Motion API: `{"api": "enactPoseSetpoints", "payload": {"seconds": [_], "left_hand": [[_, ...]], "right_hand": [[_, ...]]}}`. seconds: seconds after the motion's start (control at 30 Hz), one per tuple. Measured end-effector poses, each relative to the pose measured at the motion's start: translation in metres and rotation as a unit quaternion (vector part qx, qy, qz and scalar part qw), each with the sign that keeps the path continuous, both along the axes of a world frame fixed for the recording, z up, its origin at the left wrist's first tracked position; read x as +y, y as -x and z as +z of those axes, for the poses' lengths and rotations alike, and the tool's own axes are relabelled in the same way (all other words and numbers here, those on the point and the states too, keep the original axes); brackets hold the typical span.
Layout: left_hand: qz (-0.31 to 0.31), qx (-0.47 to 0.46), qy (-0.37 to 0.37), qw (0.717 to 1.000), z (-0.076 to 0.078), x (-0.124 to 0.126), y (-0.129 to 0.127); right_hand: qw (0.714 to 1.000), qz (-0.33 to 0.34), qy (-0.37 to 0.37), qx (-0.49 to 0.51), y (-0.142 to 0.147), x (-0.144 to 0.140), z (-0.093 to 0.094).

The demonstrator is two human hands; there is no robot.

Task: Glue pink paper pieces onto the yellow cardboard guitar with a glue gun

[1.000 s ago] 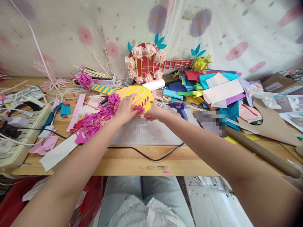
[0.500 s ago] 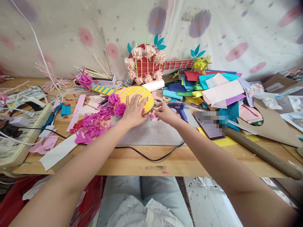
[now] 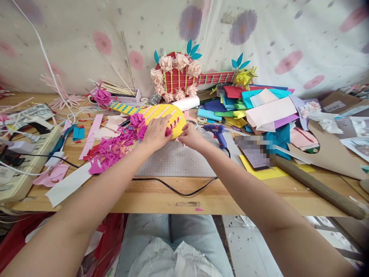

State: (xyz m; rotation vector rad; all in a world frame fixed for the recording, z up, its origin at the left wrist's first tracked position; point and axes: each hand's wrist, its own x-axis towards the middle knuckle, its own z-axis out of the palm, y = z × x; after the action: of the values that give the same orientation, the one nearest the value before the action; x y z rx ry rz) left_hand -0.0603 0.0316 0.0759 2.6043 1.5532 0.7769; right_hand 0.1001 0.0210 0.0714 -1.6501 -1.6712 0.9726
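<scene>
A yellow craft guitar (image 3: 178,120) lies on a grey cutting mat (image 3: 173,163), with pink strips, a small red leafy sprig (image 3: 174,124) and magenta paper flowers (image 3: 137,120) on its body. My left hand (image 3: 156,134) holds the body at its near side, fingers drawn together over it, next to a magenta flower partly hidden by the hand. At the guitar's rounded right end, my right hand (image 3: 188,135) is closed in a pinch. What sits between its fingertips is too small or hidden to name. A blue glue gun (image 3: 218,132) lies right of this hand.
Magenta paper scraps (image 3: 115,152) are heaped at left. Behind stands a red craft guitar (image 3: 178,79) with pale roses. Coloured paper sheets (image 3: 265,107), a phone (image 3: 255,154) and a wooden stick (image 3: 317,184) lie at right. A black cord (image 3: 173,188) loops along the table front.
My left hand has drawn its spread fingers together and shifted slightly left, uncovering the red sprig. My right hand has moved left and down, against the guitar's end.
</scene>
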Motion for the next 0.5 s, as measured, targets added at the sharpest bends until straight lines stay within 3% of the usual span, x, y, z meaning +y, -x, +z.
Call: {"api": "enactPoseSetpoints", "payload": {"seconds": [0.17,0.5], "left_hand": [[0.001,-0.024,0.048,0.999,0.005,0.006,0.006],[0.011,-0.042,0.075,0.996,0.006,0.013,0.01]], "right_hand": [[0.993,-0.001,0.039,-0.112,0.015,0.006,0.012],[0.978,0.017,0.096,-0.182,0.03,0.012,0.029]]}}
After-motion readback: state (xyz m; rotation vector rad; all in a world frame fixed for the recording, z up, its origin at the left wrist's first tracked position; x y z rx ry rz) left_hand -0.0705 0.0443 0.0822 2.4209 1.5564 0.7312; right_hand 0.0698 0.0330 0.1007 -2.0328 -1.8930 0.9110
